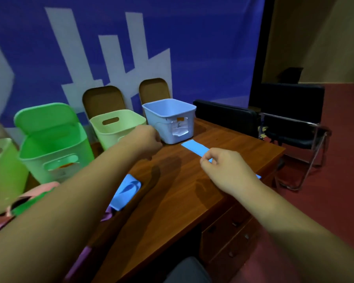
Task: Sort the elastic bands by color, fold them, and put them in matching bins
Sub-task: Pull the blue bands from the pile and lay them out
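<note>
A light blue elastic band (194,149) lies flat on the wooden table (182,190), in front of the pale blue bin (170,117). My right hand (223,168) pinches this band near its middle between thumb and fingers. My left hand (149,139) hovers curled just left of the blue bin, by the pale green bin (119,127), and nothing shows in it. A second blue band (125,190) lies partly under my left forearm. Pink (41,187), green (29,205) and purple (108,215) bands lie at the left. A bright green bin (53,144) and a yellow-green bin (0,164) stand further left.
The bins stand in a row along the table's far edge. Two brown chair backs (102,101) rise behind them before a blue banner. Black chairs (290,121) stand off the table's right corner. Drawers (229,231) sit under the near right edge.
</note>
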Tool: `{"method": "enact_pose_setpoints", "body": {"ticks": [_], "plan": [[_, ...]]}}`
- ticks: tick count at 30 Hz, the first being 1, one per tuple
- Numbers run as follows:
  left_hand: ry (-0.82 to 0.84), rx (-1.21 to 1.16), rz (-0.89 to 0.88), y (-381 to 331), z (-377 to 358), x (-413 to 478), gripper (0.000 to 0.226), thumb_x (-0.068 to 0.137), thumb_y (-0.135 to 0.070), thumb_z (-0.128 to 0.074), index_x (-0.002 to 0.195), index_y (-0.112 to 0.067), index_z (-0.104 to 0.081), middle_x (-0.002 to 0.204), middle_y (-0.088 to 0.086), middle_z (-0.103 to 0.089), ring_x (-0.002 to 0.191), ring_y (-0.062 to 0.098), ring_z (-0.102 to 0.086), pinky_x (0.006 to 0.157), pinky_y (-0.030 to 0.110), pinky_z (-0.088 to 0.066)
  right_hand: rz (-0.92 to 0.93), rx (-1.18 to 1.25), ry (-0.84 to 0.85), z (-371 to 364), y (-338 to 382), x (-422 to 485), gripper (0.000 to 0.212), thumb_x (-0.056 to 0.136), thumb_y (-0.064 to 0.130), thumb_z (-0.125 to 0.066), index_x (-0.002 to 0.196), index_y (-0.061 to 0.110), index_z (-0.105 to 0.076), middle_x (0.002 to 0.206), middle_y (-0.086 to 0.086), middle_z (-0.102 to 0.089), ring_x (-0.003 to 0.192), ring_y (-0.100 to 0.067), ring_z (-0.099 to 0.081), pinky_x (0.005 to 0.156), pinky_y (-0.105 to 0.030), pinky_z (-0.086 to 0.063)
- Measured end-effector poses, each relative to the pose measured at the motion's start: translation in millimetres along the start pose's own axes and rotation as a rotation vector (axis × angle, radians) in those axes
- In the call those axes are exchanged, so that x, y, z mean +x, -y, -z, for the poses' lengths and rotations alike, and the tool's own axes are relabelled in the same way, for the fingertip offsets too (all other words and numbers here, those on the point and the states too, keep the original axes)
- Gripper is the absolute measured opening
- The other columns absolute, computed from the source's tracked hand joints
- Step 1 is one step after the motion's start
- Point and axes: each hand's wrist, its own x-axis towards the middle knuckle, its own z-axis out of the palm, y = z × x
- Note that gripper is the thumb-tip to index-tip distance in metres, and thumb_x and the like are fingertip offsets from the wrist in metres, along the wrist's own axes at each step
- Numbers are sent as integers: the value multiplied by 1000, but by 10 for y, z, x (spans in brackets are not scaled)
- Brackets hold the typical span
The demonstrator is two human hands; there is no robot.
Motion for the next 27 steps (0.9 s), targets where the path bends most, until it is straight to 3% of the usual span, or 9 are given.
{"method": "enact_pose_setpoints", "body": {"ticks": [4, 6, 9, 12, 18, 21, 24, 27], "plan": [[25, 29, 16, 371, 216, -458, 23, 94, -21, -61, 81, -13, -79, 73, 2, -79, 59, 13, -76, 66, 31, -64, 93, 16, 72, -341, 356, 29, 16, 94, 42, -62, 86, 31, -70, 66, 6, -63, 70, -12, -63, 65, -35, -52], [28, 71, 25, 572, 305, -687, 20, 92, -22, -62, 84, -16, -79, 71, 0, -78, 59, 10, -73, 64, 28, -60, 132, 14, 118, -512, 543, 35, 16, 94, 43, -62, 85, 32, -69, 66, 7, -63, 70, -11, -63, 64, -34, -52], [36, 142, -3, 856, 435, -949, 14, 94, -30, -68, 98, -24, -80, 88, -8, -77, 79, 11, -71, 75, 31, -59, 184, 29, 193, -776, 815, 59, 17, 95, 43, -62, 84, 32, -69, 65, 12, -65, 65, -8, -62, 58, -32, -47], [128, 157, 0, 1110, 470, -1077, 16, 95, -39, -72, 106, -30, -79, 99, -13, -75, 90, 11, -68, 83, 32, -56, 214, 62, 251, -1046, 1057, 138, 17, 95, 40, -62, 85, 30, -71, 67, 6, -64, 66, -12, -63, 60, -33, -49], [293, 254, 100, 1350, 225, -989, 40, 93, -53, -74, 118, -22, -76, 113, -1, -75, 102, 24, -68, 91, 37, -57, 219, 68, 310, -1499, 1391, 437, 21, 95, 37, -59, 81, 25, -71, 77, 3, -70, 75, -20, -69, 69, -38, -59], [387, 318, 134, 1447, 157, -927, 50, 88, -59, -76, 120, -21, -75, 115, 1, -75, 106, 27, -70, 95, 40, -58, 213, 78, 288, -1718, 1377, 529, 21, 95, 34, -59, 80, 23, -69, 73, 2, -69, 70, -19, -66, 69, -42, -60], [383, 287, 126, 1501, 190, -919, 53, 89, -56, -77, 128, -22, -71, 124, 2, -73, 111, 28, -68, 97, 38, -56, 196, 126, 260, -1866, 1266, 550, 18, 98, 34, -61, 85, 27, -71, 67, 6, -65, 64, -13, -58, 65, -40, -57], [302, 209, 136, 1526, 288, -933, 56, 89, -43, -80, 140, -25, -63, 132, 2, -68, 114, 25, -65, 87, 29, -49, 201, 173, 237, -1873, 1230, 572, 15, 98, 33, -63, 85, 26, -68, 63, 10, -60, 60, -7, -54, 60, -32, -48]]}}
